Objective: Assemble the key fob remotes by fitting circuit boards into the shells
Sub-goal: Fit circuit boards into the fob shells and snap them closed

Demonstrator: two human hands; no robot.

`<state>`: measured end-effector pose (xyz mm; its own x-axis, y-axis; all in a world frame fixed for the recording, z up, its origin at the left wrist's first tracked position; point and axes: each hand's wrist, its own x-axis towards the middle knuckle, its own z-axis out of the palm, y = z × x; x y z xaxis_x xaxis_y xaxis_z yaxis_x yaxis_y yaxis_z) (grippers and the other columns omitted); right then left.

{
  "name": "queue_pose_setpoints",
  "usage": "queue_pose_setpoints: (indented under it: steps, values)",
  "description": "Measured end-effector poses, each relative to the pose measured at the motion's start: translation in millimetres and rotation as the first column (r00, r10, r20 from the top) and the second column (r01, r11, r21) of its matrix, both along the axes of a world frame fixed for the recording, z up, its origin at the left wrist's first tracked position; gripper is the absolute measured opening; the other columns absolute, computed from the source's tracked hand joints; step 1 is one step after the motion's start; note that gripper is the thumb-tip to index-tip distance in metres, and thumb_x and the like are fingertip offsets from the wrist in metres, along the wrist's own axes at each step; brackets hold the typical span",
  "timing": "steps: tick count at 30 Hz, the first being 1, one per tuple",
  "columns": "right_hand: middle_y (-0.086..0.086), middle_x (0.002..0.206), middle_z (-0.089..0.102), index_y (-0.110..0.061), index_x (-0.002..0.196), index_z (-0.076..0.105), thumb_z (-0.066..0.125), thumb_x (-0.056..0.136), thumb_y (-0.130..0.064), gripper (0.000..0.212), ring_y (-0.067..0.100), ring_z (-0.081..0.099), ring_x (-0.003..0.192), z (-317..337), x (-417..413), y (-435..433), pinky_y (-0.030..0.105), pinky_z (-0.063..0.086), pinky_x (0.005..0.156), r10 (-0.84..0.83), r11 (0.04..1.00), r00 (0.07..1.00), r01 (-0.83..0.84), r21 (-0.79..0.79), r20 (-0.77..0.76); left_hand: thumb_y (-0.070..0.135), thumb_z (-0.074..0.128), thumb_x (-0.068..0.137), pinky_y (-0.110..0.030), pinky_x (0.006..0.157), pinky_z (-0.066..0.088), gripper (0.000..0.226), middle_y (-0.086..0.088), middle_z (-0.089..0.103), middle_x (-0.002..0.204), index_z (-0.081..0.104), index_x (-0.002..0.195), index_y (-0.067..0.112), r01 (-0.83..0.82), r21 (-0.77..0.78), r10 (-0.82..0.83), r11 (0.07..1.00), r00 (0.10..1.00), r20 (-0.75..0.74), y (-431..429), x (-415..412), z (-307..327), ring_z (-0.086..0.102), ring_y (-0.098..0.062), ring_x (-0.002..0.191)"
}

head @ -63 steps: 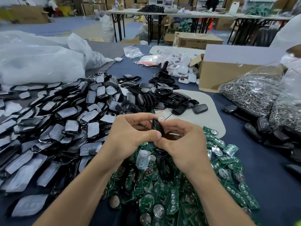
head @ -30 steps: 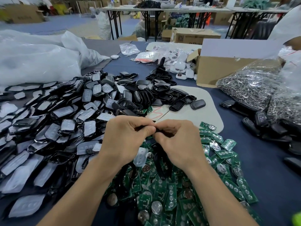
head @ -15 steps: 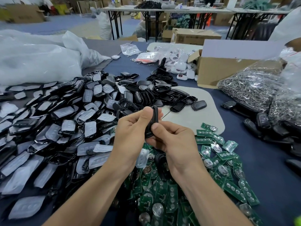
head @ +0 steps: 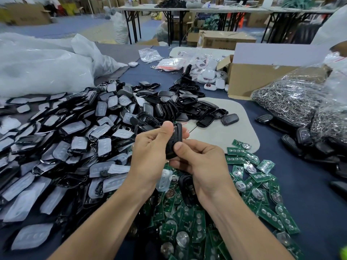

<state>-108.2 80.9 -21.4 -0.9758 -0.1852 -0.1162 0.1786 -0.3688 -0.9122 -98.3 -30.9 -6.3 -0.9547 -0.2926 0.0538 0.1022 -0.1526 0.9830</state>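
Both hands meet at the centre of the view over one black key fob (head: 174,143), held upright and edge-on. The left hand (head: 150,147) grips its upper end, thumb curled over the top. The right hand (head: 199,160) pinches the lower end, thumb pad flat on the near face. Whether a board already sits inside cannot be told; the seam faces away.

This looks like the closing squeeze. It would go best with pressure walked along the seam from one end to the other, thumbs opposite the fingers, so both halves snap evenly and the board is not pinched crooked. A turn of the fob to check the gap all round would be wise.

Just below, at 6 o'clock, lies the heap of green circuit boards (head: 197,222) – the next one is close by. At 9 o'clock spread the shells with clear button pads (head: 75,137). Farther, at 12 o'clock, sit the black back shells (head: 187,107) on the edge of a grey mat (head: 225,132).
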Motion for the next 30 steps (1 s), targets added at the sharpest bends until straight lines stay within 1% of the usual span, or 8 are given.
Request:
queue_pose_setpoints:
  steps: [3, 8, 11, 14, 18, 21, 27, 30]
  values:
    - [0.011, 0.082, 0.080, -0.014, 0.078, 0.085, 0.074, 0.088, 0.003, 0.022, 0.017, 0.071, 0.068, 0.2, -0.5, 0.7, 0.025, 0.060, 0.062, -0.020, 1.000, 1.000, 0.020, -0.013, -0.001, 0.060, 0.048, 0.092, -0.024, 0.070, 0.060, 0.058, -0.009, 0.082, 0.098, 0.084, 0.092, 0.015, 0.044, 0.015, -0.044, 0.999, 0.999, 0.018, -0.6, -0.1, -2.3, 0.079, -0.023, 0.092]
    - [0.016, 0.082, 0.079, -0.001, 0.090, 0.082, 0.076, 0.086, 0.006, 0.010, 0.019, 0.070, 0.066, -2.0, -3.3, 2.5, 0.025, 0.057, 0.060, -0.065, 0.998, 0.998, 0.065, -0.016, -0.004, 0.049, 0.065, 0.091, -0.035, 0.071, 0.064, 0.032, -0.006, 0.082, 0.090, 0.086, 0.088, 0.026, -0.004, -0.018, 0.003, 1.000, 1.000, -0.028, 2.4, -1.4, -3.4, 0.078, -0.020, 0.081]
    - [0.017, 0.082, 0.078, 0.002, 0.094, 0.081, 0.076, 0.085, 0.006, 0.011, 0.017, 0.069, 0.064, -3.7, -2.8, 2.9, 0.023, 0.056, 0.060, -0.061, 0.998, 0.998, 0.061, -0.014, -0.015, 0.046, 0.066, 0.093, -0.034, 0.063, 0.062, 0.026, -0.004, 0.081, 0.088, 0.085, 0.085, 0.029, -0.024, -0.049, 0.021, 0.999, 0.998, -0.057, 4.0, -0.5, -3.6, 0.078, -0.019, 0.077]
    - [0.016, 0.078, 0.078, -0.001, 0.089, 0.082, 0.077, 0.083, 0.008, 0.012, 0.016, 0.067, 0.060, -5.3, -2.2, 2.1, 0.023, 0.055, 0.059, -0.073, 0.997, 0.997, 0.073, -0.009, -0.032, 0.049, 0.069, 0.089, -0.033, 0.056, 0.060, 0.028, -0.005, 0.081, 0.084, 0.085, 0.080, 0.028, -0.039, -0.048, 0.035, 0.998, 0.996, -0.078, 5.1, 1.1, -2.1, 0.076, -0.019, 0.071]
    - [0.015, 0.075, 0.078, -0.010, 0.081, 0.084, 0.078, 0.082, 0.009, 0.019, 0.017, 0.066, 0.058, -6.5, -0.9, 1.5, 0.025, 0.056, 0.060, -0.073, 0.997, 0.996, 0.074, 0.019, -0.057, 0.039, 0.065, 0.093, -0.030, 0.047, 0.054, 0.031, -0.013, 0.079, 0.083, 0.084, 0.077, 0.021, -0.035, -0.018, 0.034, 0.999, 0.996, -0.079, 3.0, 1.0, -2.6, 0.073, -0.023, 0.065]
    - [0.014, 0.075, 0.078, -0.014, 0.078, 0.085, 0.078, 0.082, 0.008, 0.024, 0.018, 0.066, 0.059, -5.6, -0.2, 1.1, 0.025, 0.057, 0.061, -0.065, 0.997, 0.996, 0.067, 0.028, -0.068, 0.036, 0.068, 0.097, -0.027, 0.049, 0.053, 0.030, -0.013, 0.080, 0.085, 0.084, 0.079, 0.019, -0.040, -0.027, 0.037, 0.999, 0.996, -0.084, 1.3, -0.4, -3.8, 0.073, -0.022, 0.067]
    - [0.014, 0.083, 0.079, -0.005, 0.089, 0.082, 0.075, 0.087, 0.005, 0.012, 0.018, 0.070, 0.066, -3.6, -3.9, -0.2, 0.027, 0.061, 0.065, -0.070, 0.993, 0.996, 0.074, -0.090, 0.050, 0.056, 0.056, 0.096, -0.027, 0.070, 0.061, 0.050, -0.012, 0.081, 0.100, 0.084, 0.094, 0.015, 0.072, 0.027, -0.071, 0.997, 0.997, -0.018, -3.0, -3.5, -4.2, 0.078, -0.024, 0.090]
    - [0.011, 0.085, 0.079, -0.005, 0.091, 0.081, 0.074, 0.090, 0.001, 0.010, 0.016, 0.072, 0.068, -2.1, -7.1, 3.5, 0.027, 0.062, 0.069, -0.037, 0.984, 0.994, 0.055, -0.169, 0.107, 0.024, 0.067, 0.099, -0.021, 0.070, 0.058, 0.022, -0.003, 0.082, 0.090, 0.086, 0.089, 0.025, 0.070, -0.035, -0.071, 0.997, 0.997, -0.042, -1.9, -4.7, -7.5, 0.076, -0.012, 0.083]
